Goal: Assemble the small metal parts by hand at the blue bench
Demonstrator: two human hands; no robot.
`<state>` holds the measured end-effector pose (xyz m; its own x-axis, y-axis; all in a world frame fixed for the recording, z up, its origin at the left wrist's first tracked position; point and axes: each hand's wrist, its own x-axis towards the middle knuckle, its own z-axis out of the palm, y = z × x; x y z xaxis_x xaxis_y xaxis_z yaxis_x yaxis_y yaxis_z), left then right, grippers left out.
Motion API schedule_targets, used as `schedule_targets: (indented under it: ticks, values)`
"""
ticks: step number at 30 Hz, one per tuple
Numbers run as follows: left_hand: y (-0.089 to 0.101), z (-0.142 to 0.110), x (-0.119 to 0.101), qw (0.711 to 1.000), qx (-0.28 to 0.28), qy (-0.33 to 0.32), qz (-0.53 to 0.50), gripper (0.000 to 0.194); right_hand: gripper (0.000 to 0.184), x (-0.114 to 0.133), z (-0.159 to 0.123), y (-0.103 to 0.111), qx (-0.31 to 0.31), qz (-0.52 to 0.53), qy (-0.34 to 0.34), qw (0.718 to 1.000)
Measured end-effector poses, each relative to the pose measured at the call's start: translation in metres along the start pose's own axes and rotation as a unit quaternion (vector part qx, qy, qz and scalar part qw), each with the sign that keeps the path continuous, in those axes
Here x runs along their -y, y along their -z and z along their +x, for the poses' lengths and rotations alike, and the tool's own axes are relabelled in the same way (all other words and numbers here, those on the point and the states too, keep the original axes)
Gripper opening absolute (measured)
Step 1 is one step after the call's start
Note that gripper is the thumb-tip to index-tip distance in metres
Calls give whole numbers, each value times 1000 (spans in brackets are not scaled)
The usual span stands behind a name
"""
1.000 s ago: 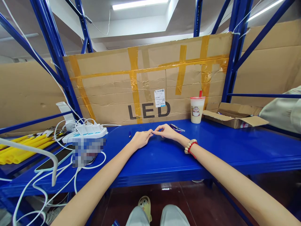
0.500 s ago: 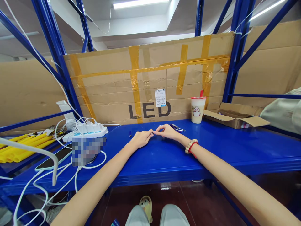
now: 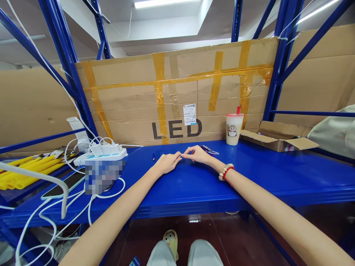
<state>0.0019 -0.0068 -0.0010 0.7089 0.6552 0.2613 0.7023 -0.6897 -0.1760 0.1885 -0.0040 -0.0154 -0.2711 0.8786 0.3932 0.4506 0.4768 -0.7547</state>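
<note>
My left hand (image 3: 166, 163) and my right hand (image 3: 198, 154) rest on the blue shelf top (image 3: 249, 173), fingertips meeting over a tiny item that is too small to identify. Both hands pinch at it between thumb and fingers. A bead bracelet with a red cord (image 3: 226, 171) sits on my right wrist. Just behind my right hand lies a small dark tool with wire loops (image 3: 208, 149). A small dark piece (image 3: 153, 157) lies to the left of my left hand.
A drink cup with a red straw (image 3: 233, 128) stands at the back, an open cardboard box (image 3: 277, 136) to its right. A taped LED carton (image 3: 177, 96) forms the back wall. At left are a white power strip (image 3: 101, 151), cables, phones and yellow tubes (image 3: 24, 171).
</note>
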Motion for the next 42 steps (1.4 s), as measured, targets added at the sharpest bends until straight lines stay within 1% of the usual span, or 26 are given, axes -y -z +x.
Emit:
schedule_targets:
  ticks: [15, 22, 28, 42]
  values:
    - [0, 1, 0, 1000, 2, 3, -6, 30, 50, -1, 2, -1, -1, -9, -4, 1000]
    - [1, 1, 0, 1000, 15, 1, -10, 30, 49, -3, 1, -1, 5, -6, 9, 1000]
    - [0, 1, 0, 1000, 14, 1, -9, 30, 49, -3, 2, -1, -3, -1, 5, 1000]
    - [-1, 1, 1, 1000, 11, -3, -14, 32, 45, -4, 2, -2, 2, 11, 7, 1000]
